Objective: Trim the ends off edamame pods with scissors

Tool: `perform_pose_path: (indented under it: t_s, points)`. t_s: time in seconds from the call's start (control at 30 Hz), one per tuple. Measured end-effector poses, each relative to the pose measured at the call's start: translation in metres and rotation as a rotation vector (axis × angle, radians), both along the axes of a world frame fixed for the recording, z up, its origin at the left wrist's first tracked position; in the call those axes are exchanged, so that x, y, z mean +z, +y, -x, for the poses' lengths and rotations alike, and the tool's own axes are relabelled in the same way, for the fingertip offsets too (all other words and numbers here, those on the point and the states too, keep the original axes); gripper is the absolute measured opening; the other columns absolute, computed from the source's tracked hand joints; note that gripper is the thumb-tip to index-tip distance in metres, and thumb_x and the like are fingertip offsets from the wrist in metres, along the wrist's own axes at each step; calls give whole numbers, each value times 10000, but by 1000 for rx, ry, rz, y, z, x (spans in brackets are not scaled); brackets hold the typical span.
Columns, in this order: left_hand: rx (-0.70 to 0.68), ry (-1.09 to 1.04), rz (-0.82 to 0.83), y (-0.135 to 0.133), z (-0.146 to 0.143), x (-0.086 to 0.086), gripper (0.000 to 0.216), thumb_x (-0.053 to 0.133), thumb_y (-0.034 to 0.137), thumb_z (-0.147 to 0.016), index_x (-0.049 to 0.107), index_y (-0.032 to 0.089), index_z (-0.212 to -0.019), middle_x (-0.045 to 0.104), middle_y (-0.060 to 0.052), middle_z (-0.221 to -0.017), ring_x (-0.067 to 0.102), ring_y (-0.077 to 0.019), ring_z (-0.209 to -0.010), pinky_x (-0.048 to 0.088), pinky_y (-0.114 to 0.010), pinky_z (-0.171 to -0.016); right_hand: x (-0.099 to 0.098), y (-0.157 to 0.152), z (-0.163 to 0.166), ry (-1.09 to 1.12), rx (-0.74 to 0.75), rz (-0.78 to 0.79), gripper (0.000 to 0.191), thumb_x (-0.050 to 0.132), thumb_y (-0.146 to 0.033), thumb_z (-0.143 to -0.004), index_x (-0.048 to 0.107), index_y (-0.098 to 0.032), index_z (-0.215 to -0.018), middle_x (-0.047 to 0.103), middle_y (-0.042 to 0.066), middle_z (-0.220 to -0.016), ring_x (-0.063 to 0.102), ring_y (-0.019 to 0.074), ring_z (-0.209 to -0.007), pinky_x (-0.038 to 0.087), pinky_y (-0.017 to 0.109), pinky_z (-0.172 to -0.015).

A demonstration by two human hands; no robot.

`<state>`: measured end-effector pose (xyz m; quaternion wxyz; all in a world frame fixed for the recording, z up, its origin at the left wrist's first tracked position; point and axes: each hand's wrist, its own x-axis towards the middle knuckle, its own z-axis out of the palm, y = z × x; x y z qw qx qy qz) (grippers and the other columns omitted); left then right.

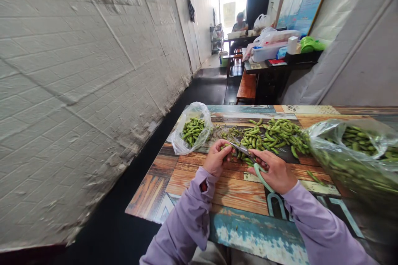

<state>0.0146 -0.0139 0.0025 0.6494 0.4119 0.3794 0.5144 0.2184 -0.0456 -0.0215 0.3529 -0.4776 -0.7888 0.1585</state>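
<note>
My left hand (218, 156) pinches a green edamame pod (224, 146), mostly hidden by the fingers. In my right hand (274, 170) is a pair of scissors (260, 176) with pale green handles. Their blades reach left to the pod at my left fingertips. Just beyond both hands lies a loose pile of edamame pods (281, 133). Small trimmed bits (231, 132) are scattered left of that pile. A clear plastic bag (206, 123) holding pods stands at the table's far left, and a larger clear bag of pods (351, 163) rests on the right.
The patterned wooden table (236, 188) has its left edge near a white brick-textured wall (77, 91). Farther back are a wooden bench (246, 86) and a dark table (261, 65) piled with bags and boxes. A person (240, 24) sits near the bright doorway.
</note>
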Motion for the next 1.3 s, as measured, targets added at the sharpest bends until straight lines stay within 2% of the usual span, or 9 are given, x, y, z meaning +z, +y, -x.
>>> perform_pose_path:
  t_s: [0.63, 0.9, 1.07, 1.17, 1.3]
  points:
    - [-7, 9, -18, -2, 0, 0, 337, 731, 361, -660, 512, 151, -806, 632, 8, -654, 434, -38, -437, 280, -161, -416, -1, 0, 0, 15, -3, 13, 493, 613, -453, -785, 553, -202, -1205, 608, 46, -861, 600, 165, -716, 531, 287, -671]
    - [4, 1, 2, -2, -1, 3, 347, 741, 354, -644, 510, 150, -804, 631, 7, -637, 435, -38, -432, 281, -157, -416, -11, 5, -5, -34, -7, -69, 467, 605, -460, -793, 598, -184, -1169, 672, 91, -1008, 652, 211, -841, 544, 314, -747]
    - [10, -1, 11, -1, -1, 2, 349, 742, 344, -636, 505, 154, -807, 630, 3, -639, 438, -39, -423, 249, -149, -390, -10, 4, -4, -10, -14, -65, 422, 616, -433, -789, 621, -207, -1145, 696, 75, -1040, 663, 221, -921, 540, 320, -812]
    - [10, -64, 33, 0, 0, 2, 318, 719, 317, -647, 490, 163, -805, 638, -6, -704, 473, -54, -450, 265, -146, -381, -7, 5, -5, 44, -81, -49, 415, 635, -429, -767, 633, -231, -1132, 697, 63, -1063, 662, 231, -952, 535, 338, -844]
    - [-2, -224, 112, 2, 4, 6, 302, 691, 302, -632, 479, 175, -806, 620, -10, -781, 570, -105, -587, 388, -176, -444, -4, 9, -10, 144, -267, 7, 438, 644, -455, -742, 646, -235, -1121, 695, 66, -1082, 663, 255, -959, 540, 399, -845]
